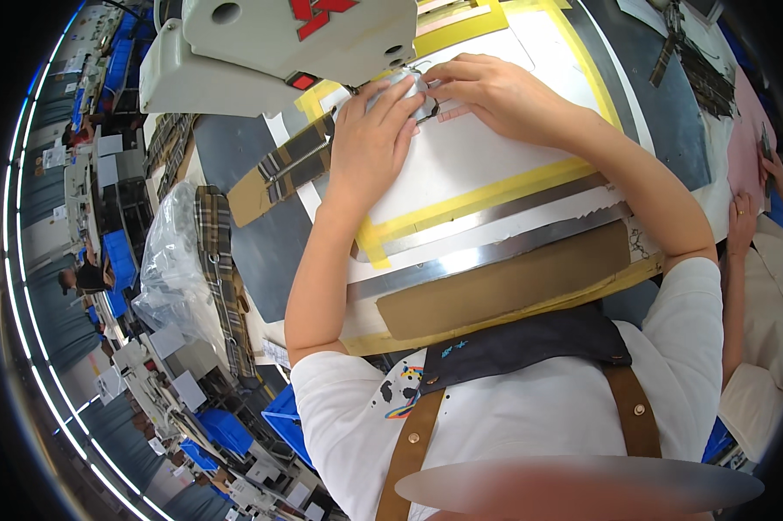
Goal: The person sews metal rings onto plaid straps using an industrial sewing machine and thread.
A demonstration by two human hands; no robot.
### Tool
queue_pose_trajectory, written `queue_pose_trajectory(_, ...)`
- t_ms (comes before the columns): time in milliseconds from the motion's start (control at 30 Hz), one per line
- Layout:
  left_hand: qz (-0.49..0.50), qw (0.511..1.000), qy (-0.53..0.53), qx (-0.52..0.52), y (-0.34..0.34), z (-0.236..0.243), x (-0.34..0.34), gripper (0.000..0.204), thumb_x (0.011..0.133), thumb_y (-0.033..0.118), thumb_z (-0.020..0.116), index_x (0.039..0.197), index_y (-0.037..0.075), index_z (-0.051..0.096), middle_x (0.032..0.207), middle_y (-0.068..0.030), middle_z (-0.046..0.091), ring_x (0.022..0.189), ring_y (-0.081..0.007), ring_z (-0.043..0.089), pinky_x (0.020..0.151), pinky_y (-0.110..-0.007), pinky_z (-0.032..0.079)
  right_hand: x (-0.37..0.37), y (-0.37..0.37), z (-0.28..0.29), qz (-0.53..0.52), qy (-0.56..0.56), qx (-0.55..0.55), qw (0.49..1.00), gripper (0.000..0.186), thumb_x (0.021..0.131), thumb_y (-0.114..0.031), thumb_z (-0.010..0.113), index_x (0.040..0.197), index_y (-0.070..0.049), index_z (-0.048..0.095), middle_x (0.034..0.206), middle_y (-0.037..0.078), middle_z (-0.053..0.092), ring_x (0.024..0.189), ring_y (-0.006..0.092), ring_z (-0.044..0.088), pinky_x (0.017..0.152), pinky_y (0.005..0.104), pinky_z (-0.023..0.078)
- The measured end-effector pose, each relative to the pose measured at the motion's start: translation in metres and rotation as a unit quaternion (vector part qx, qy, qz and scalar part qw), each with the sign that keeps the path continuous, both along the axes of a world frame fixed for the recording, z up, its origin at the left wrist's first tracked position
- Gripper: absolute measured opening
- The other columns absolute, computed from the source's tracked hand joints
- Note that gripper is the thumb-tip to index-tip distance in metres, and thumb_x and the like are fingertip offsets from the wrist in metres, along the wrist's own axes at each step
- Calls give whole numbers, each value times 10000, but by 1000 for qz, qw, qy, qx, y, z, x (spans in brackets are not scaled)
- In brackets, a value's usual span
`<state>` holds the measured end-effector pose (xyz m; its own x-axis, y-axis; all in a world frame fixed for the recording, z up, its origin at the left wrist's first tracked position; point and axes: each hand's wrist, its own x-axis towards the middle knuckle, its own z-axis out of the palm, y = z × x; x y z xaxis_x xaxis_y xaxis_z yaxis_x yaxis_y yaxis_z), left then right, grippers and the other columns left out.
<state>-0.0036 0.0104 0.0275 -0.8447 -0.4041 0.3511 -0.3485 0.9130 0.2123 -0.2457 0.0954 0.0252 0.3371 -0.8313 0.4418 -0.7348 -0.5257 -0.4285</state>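
Under the head of a white sewing machine (279, 52), my left hand (374, 135) lies with its fingers stretched out over the work, near the needle area. A plaid fabric strip with a zipper (298, 163) runs out from beneath it to the left. A tan piece (250, 197) lies at the strip's outer end. My right hand (500, 100) comes in from the right, thumb and fingers drawn together beside a shiny metal plate (426, 106). Whatever sits between those fingertips is too small and covered to name. The needle is hidden.
Yellow tape borders the white work surface (461, 169); a brown pad (504, 282) lies along the near edge. Left are plaid straps (215, 252) and a clear plastic bag (174, 269). More dark strips (702, 74) lie far right, near another person's hands (743, 221).
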Motion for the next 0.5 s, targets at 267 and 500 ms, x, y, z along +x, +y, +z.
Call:
queue_pose_trajectory(267, 6, 1000, 6, 6, 2, 3, -1, 300, 964, 117, 664, 1262, 122, 706, 1461, -12, 630, 1268, -346, 564, 1061, -464, 465, 1, 0, -5, 6, -15, -35, 999, 316, 848, -41, 766, 1157, 20, 745, 1190, 99, 753, 1105, 283, 661, 968, 397, 559)
queue_pose_trajectory(500, 14, 1000, 6, -6, 3, 1, -4, 312, 942, 98, 664, 1250, 124, 705, 1460, 4, 622, 1222, -362, 565, 1040, -458, 463, -1, -3, -7, 19, -11, -47, 999, 253, 871, -76, 762, 1098, 33, 738, 1191, 109, 746, 1090, 297, 655, 982, 400, 543)
